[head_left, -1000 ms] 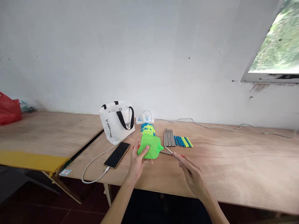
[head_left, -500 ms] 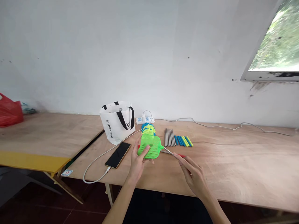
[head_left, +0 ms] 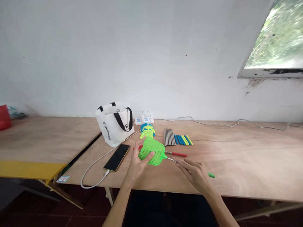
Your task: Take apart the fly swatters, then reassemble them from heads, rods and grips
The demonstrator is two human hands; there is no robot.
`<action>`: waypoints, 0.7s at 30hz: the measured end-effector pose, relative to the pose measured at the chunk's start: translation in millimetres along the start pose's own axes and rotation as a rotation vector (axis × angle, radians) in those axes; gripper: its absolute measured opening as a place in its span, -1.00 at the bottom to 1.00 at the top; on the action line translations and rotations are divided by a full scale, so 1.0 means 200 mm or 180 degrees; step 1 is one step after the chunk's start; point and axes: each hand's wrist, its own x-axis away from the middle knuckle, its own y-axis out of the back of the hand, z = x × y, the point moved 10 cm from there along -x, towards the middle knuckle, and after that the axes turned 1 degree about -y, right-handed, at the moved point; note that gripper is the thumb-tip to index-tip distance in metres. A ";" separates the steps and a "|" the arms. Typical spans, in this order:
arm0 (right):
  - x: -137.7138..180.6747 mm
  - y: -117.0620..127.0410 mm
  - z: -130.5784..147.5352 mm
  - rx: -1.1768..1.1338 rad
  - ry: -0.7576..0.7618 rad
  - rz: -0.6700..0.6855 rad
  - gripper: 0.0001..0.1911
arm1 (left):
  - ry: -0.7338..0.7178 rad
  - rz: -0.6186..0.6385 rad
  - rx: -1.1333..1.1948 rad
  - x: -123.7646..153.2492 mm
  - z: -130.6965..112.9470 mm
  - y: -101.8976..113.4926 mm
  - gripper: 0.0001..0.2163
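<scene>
My left hand (head_left: 138,162) grips the green mesh head of a fly swatter (head_left: 151,151), fingers wrapped over its near edge. My right hand (head_left: 193,171) closes round the swatter's thin metal rod, whose green grip end (head_left: 211,175) sticks out to the right of the hand. A second swatter with a red handle (head_left: 178,154) lies on the plywood table (head_left: 236,167) just behind. Further back lie more swatter heads (head_left: 147,130), several metal rods (head_left: 169,137) and several blue, yellow and green grips (head_left: 183,139).
A white tote bag (head_left: 115,123) stands at the table's back left, with a power strip (head_left: 144,120) and cable behind it. A phone (head_left: 117,157) on a white charging cable lies left of my hands. A second table (head_left: 40,138) adjoins on the left.
Both hands have drawn the green swatter nearer and lower. The rod is now pulled out further, so its green grip shows beyond my right hand. The camera has shifted slightly right.
</scene>
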 end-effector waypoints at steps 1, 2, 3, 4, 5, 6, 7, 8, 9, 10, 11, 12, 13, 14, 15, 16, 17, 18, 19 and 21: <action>0.00 -0.01 0.01 0.0012 0.0007 -0.0004 -0.60 | 0.0037 0.0032 -0.0003 0.00 0.01 0.00 -0.42; 0.00 -0.01 0.01 0.0021 0.0014 -0.0020 -0.60 | 0.0086 0.0069 0.0010 0.00 0.03 0.00 -0.41; 0.00 -0.02 0.02 0.0025 0.0020 -0.0041 -0.61 | 0.0143 0.0114 0.0022 0.00 0.04 -0.01 -0.40; 0.00 -0.02 0.03 0.0023 0.0031 -0.0060 -0.60 | 0.0187 0.0139 0.0010 0.00 0.06 -0.01 -0.40; 0.00 -0.03 0.04 0.0014 0.0049 -0.0070 -0.60 | 0.0212 0.0141 -0.0026 0.01 0.07 -0.02 -0.41; 0.00 -0.03 0.05 0.0011 0.0064 -0.0075 -0.59 | 0.0214 0.0119 -0.0081 0.01 0.07 -0.02 -0.43; 0.00 -0.04 0.06 0.0013 0.0067 -0.0074 -0.58 | 0.0203 0.0095 -0.0144 0.01 0.08 -0.02 -0.44; 0.00 -0.05 0.06 0.0018 0.0056 -0.0074 -0.57 | 0.0187 0.0085 -0.0193 0.01 0.08 -0.02 -0.46; 0.00 -0.05 0.06 0.0023 0.0038 -0.0074 -0.57 | 0.0176 0.0096 -0.0215 0.01 0.08 -0.03 -0.47; 0.00 -0.05 0.05 0.0016 0.0019 -0.0074 -0.56 | 0.0171 0.0124 -0.0207 0.02 0.08 -0.05 -0.48; 0.00 -0.06 0.05 -0.0010 0.0002 -0.0066 -0.56 | 0.0178 0.0166 -0.0172 0.02 0.08 -0.07 -0.48; 0.01 -0.06 0.05 -0.0054 -0.0007 -0.0053 -0.57 | 0.0192 0.0208 -0.0125 0.02 0.09 -0.09 -0.48; 0.01 -0.06 0.04 -0.0107 -0.0010 -0.0045 -0.57 | 0.0209 0.0247 -0.0075 0.03 0.09 -0.10 -0.48; 0.01 -0.06 0.04 -0.0159 -0.0009 -0.0038 -0.58 | 0.0218 0.0270 -0.0034 0.03 0.10 -0.12 -0.48; 0.01 -0.06 0.03 -0.0210 -0.0009 -0.0036 -0.59 | 0.0223 0.0284 -0.0003 0.03 0.10 -0.13 -0.48; 0.01 -0.07 0.03 -0.0261 -0.0010 -0.0035 -0.59 | 0.0224 0.0305 0.0023 0.04 0.10 -0.14 -0.48; 0.02 -0.07 0.02 -0.0316 -0.0016 -0.0033 -0.59 | 0.0218 0.0319 0.0041 0.04 0.10 -0.15 -0.49; 0.02 -0.07 0.01 -0.0382 -0.0026 -0.0037 -0.59 | 0.0206 0.0325 0.0047 0.04 0.10 -0.15 -0.48; 0.02 -0.08 0.01 -0.0460 -0.0041 -0.0039 -0.58 | 0.0193 0.0317 0.0040 0.04 0.10 -0.16 -0.48; 0.02 -0.10 -0.01 -0.0617 -0.0090 -0.0037 -0.57 | 0.0164 0.0282 -0.0008 0.04 0.11 -0.16 -0.47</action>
